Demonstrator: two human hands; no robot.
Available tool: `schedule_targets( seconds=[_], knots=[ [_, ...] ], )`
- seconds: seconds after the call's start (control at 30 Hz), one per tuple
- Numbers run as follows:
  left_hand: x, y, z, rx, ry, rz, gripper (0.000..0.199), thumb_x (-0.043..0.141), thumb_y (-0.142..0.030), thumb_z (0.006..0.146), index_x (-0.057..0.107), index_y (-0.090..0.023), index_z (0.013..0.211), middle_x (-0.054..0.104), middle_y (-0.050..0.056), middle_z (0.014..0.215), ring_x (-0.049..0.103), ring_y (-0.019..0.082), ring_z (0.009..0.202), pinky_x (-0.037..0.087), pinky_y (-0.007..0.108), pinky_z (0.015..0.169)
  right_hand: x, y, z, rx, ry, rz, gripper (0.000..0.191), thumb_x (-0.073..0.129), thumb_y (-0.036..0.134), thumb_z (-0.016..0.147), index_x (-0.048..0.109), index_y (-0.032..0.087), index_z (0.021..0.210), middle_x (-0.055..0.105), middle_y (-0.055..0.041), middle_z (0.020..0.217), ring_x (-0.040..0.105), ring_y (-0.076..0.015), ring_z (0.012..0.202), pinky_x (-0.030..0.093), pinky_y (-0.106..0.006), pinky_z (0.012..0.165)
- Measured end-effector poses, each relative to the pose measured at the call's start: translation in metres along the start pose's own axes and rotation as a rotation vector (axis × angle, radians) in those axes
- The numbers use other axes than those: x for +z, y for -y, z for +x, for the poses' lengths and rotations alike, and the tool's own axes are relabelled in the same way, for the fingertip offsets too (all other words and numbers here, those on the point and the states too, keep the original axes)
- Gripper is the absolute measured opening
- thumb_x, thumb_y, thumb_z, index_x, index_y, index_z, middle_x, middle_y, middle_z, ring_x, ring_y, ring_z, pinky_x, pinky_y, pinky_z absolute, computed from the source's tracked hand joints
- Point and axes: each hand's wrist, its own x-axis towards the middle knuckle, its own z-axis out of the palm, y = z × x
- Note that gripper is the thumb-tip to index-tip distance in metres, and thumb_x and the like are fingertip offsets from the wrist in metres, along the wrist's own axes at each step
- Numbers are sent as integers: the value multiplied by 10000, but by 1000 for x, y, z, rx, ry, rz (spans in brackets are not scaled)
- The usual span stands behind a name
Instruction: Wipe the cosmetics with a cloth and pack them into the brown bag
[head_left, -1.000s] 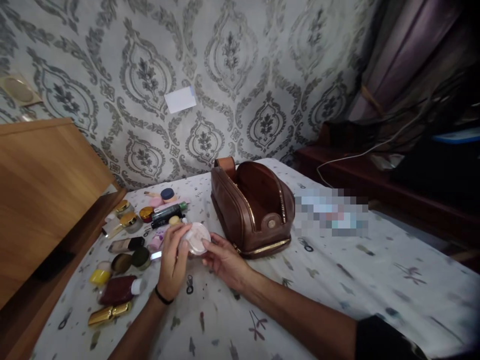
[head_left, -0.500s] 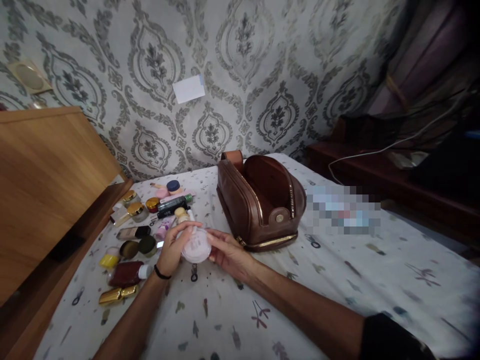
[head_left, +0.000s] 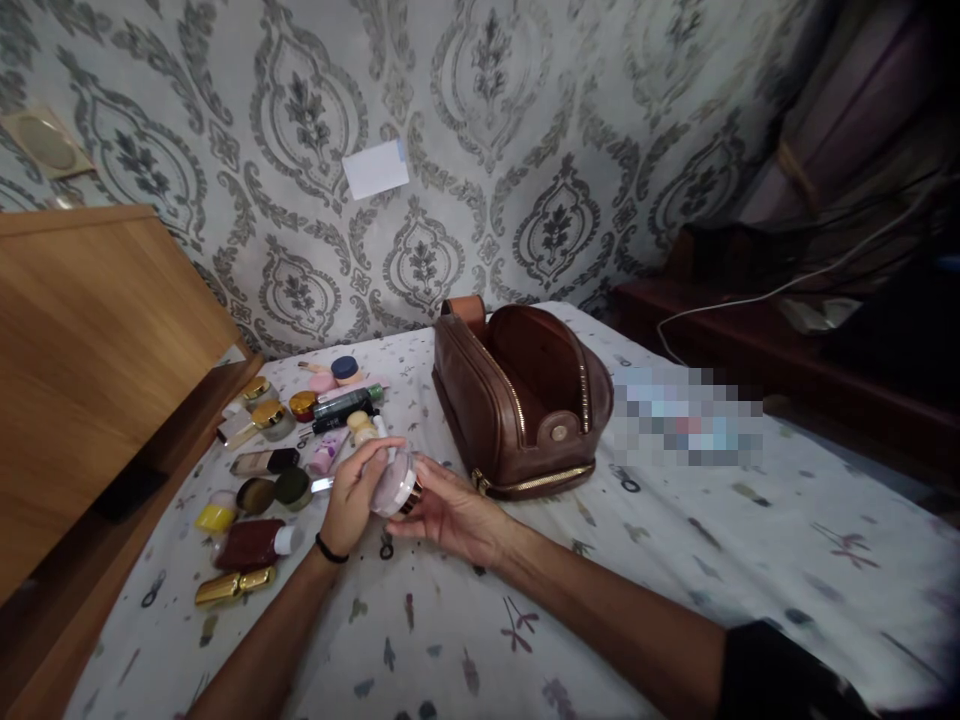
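Observation:
Between my hands is a round, pale cosmetic jar (head_left: 394,487) with a gold band, tilted so its flat face points left. My left hand (head_left: 357,495), with a black band at the wrist, grips its left side. My right hand (head_left: 454,510) holds the right edge between thumb and fingers. Just beyond them stands a brown leather toiletry bag (head_left: 495,420), its top unzipped and the flap raised. Left of my hands lie a bottle of dark red liquid (head_left: 247,546), a gold tube (head_left: 234,587) and a dark green round pot (head_left: 292,488).
More cosmetics spread over the patterned sheet (head_left: 465,640), among them a gold-lidded jar (head_left: 268,419) and a purple-white tube (head_left: 327,453). A wooden panel (head_left: 105,340) borders the left side. At the right lies a blurred-out item (head_left: 690,415); a white cable (head_left: 780,290) hangs beyond.
The jar has turned from showing its flat round face upward to a tilted position that shows its gold-banded side. My right fingers have shifted around its edge.

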Motion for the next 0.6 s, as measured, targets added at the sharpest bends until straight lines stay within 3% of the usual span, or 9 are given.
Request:
schedule_targets(
  seconds=[0.23, 0.6],
  knots=[
    [2, -11, -5, -6, 68, 15, 447, 432, -463, 962, 670, -163, 1191, 706, 108, 1178, 615, 263, 1142, 472, 373, 968, 0, -7, 1, -11, -23, -142, 545, 865, 402, 635, 515, 229, 1015, 664, 34, 818, 671, -150, 703, 572, -338, 657],
    [2, -13, -15, 222, 127, 20, 405, 430, -311, 980, 490, -189, 1362, 599, 114, 1367, 520, 236, 1301, 359, 386, 1115, 2, -5, 3, -134, -158, -31, 541, 877, 404, 615, 531, 217, 987, 684, 37, 817, 673, -138, 716, 584, -343, 700]
  ],
)
